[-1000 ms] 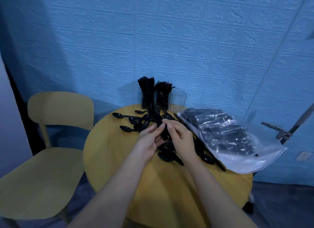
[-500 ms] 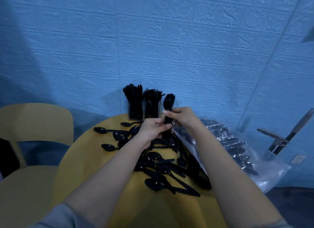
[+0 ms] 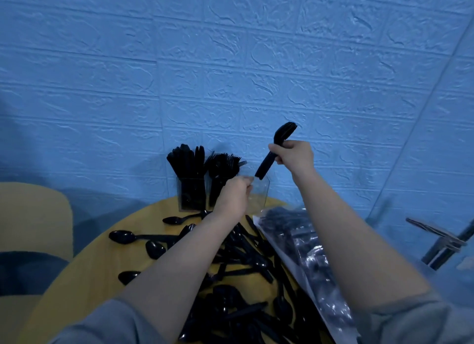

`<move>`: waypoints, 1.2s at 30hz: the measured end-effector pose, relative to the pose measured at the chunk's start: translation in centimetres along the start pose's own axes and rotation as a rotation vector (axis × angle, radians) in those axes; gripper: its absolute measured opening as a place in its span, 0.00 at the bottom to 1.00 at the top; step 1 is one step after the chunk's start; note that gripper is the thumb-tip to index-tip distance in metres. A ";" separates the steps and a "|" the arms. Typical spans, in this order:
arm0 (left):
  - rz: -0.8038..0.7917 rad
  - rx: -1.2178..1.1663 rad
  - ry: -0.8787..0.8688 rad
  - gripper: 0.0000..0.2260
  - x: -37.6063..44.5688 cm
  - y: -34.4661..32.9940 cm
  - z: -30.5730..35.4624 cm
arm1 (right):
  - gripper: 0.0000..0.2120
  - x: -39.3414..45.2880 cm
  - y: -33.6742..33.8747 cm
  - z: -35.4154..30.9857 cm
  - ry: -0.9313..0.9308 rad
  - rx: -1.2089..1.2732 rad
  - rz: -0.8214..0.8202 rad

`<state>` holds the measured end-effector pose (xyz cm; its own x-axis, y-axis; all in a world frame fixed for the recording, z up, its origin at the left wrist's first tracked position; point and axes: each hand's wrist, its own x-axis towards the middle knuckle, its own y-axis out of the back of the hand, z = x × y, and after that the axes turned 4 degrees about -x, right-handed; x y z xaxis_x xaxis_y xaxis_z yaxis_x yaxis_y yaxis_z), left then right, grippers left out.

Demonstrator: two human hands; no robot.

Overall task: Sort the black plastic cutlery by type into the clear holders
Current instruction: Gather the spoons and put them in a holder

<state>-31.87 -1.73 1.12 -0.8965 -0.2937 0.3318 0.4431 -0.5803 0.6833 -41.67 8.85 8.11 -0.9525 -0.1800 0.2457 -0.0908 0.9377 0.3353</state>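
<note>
Lying nearest on the round yellow wooden surface [image 3: 84, 274] is a loose heap of black plastic spoons [image 3: 241, 261], beside a clear plastic bag of black cutlery [image 3: 302, 243]. Farther back, the rim of an empty clear holder [image 3: 259, 193] is pinched by the left hand [image 3: 232, 196]. Above it, a tilted bundle of black plastic spoons [image 3: 275, 151] is gripped by the right hand [image 3: 295, 157]. Two filled clear holders [image 3: 192, 189] are seen against the blue wall [image 3: 230, 61].
</note>
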 end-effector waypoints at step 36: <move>0.069 -0.214 0.155 0.15 -13.8 2.6 -0.5 | 0.10 -14.4 0.2 1.0 0.214 -0.556 -0.391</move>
<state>-18.30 0.44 -2.01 -0.8594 -0.4413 0.2583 0.5096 -0.6973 0.5041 -28.25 11.89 3.73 -0.7972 -0.5800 0.1674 -0.1978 0.5130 0.8353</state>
